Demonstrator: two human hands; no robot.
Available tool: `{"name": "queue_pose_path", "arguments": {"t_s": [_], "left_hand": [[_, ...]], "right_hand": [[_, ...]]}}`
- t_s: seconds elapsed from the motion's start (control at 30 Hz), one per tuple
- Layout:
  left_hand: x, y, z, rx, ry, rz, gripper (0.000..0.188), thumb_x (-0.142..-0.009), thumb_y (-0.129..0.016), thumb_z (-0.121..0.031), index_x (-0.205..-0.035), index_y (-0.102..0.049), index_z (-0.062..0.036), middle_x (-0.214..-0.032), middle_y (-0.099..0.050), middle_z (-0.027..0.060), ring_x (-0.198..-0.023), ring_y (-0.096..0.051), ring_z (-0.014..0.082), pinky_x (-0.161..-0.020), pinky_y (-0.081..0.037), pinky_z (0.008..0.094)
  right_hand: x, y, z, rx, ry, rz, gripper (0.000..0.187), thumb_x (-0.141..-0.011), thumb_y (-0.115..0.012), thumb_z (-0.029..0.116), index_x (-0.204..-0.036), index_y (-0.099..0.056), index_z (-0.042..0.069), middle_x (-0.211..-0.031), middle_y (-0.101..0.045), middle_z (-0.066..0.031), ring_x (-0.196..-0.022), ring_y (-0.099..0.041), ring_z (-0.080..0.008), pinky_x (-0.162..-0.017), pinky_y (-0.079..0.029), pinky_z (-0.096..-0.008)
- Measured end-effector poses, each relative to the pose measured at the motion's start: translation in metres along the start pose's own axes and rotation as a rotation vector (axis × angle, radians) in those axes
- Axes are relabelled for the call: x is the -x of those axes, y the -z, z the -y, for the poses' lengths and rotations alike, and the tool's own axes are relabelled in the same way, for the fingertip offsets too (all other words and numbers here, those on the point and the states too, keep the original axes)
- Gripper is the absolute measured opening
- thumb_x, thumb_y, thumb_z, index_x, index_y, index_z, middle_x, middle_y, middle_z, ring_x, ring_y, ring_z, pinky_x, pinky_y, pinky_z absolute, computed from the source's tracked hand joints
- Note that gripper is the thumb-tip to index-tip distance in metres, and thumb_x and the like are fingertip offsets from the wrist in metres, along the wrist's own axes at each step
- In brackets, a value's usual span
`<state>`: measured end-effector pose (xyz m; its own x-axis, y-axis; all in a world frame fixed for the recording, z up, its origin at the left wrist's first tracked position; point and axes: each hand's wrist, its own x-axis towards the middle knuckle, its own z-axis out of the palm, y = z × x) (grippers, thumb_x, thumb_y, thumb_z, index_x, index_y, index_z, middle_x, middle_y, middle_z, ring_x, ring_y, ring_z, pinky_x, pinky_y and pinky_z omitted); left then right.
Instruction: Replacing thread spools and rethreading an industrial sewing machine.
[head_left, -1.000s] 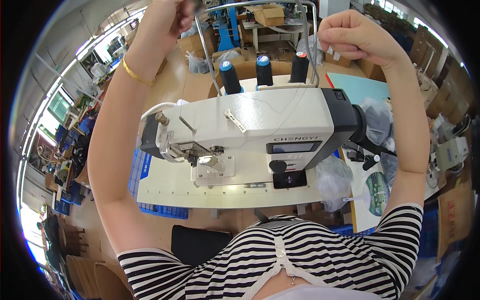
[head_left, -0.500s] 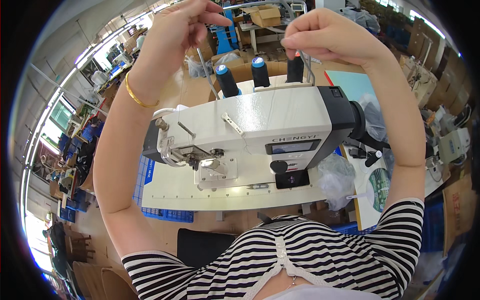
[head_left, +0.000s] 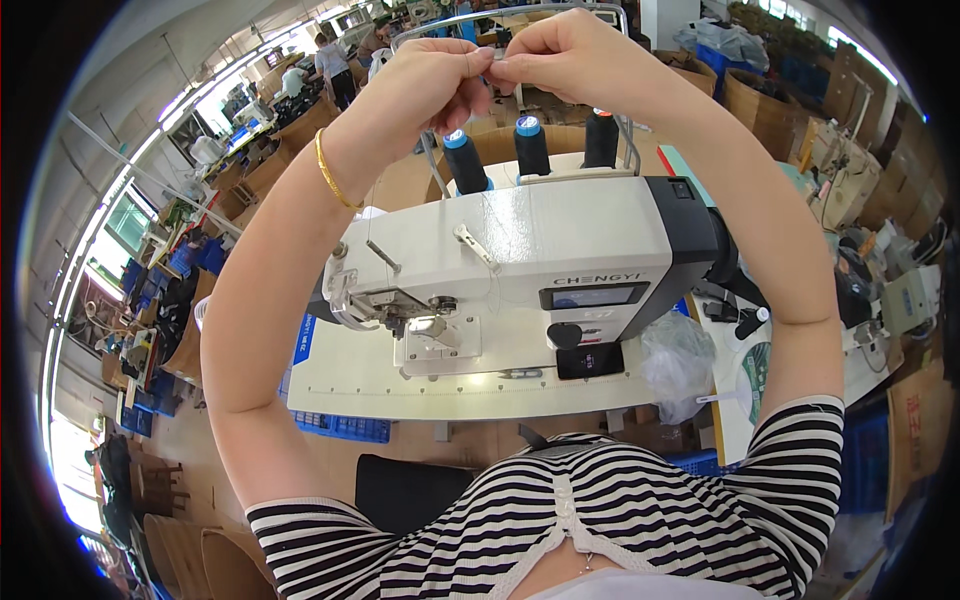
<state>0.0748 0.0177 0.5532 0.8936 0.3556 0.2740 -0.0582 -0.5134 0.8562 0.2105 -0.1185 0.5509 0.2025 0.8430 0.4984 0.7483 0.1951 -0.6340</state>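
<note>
Both my hands are raised above the sewing machine (head_left: 590,225), their fingertips meeting in front of the metal thread stand (head_left: 632,150). My left hand (head_left: 440,85), below a gold bracelet, pinches a fine thread with thumb and forefinger while its other fingers curl loosely. Thumb and forefinger of my right hand (head_left: 550,60) are pressed together against the left fingertips, on the thread; it is so thin that it barely shows. Below them stand a black thread cone (head_left: 463,165), a second black cone (head_left: 532,150) and a third black cone (head_left: 600,140). Loose thread trails over the machine's white thread guide (head_left: 476,248).
On the machine table (head_left: 420,398) lie a phone (head_left: 590,361) and small thread snips (head_left: 520,374). A clear plastic bag (head_left: 675,365) sits at the right. Blue crates (head_left: 345,427), cardboard boxes and other workstations surround the machine; people are far off at the back left.
My hands were apart on either side of the thread stand. The left has moved right and down, the right has moved left, and their fingertips now meet. The view has shifted slightly.
</note>
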Motion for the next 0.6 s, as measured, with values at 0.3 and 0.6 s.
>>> {"name": "queue_pose_path", "arguments": {"t_s": [0.3, 0.6], "left_hand": [[-0.021, 0.056, 0.02, -0.191, -0.26, -0.211, 0.025, -0.099, -0.051, -0.024, -0.096, -0.063, -0.0019, -0.055, -0.035, -0.0085, -0.045, -0.026, 0.0013, -0.041, -0.018, 0.0191], [-0.026, 0.103, 0.012, 0.074, -0.191, -0.27, 0.026, -0.097, -0.052, -0.022, -0.089, -0.063, -0.0007, -0.054, -0.043, -0.0044, -0.043, -0.034, 0.0044, -0.041, -0.027, 0.0214]], "right_hand": [[0.022, 0.008, -0.016, -0.091, -0.091, 0.024, 0.028, -0.095, -0.056, 0.024, -0.086, -0.066, 0.0, -0.049, -0.035, 0.0085, -0.044, -0.027, -0.0008, -0.042, -0.02, -0.0205], [0.067, 0.026, -0.051, 0.343, -0.174, -0.027, 0.025, -0.089, -0.062, 0.021, -0.102, -0.067, 0.001, -0.076, -0.064, -0.0073, -0.048, -0.051, -0.013, -0.051, -0.044, -0.0283]]}}
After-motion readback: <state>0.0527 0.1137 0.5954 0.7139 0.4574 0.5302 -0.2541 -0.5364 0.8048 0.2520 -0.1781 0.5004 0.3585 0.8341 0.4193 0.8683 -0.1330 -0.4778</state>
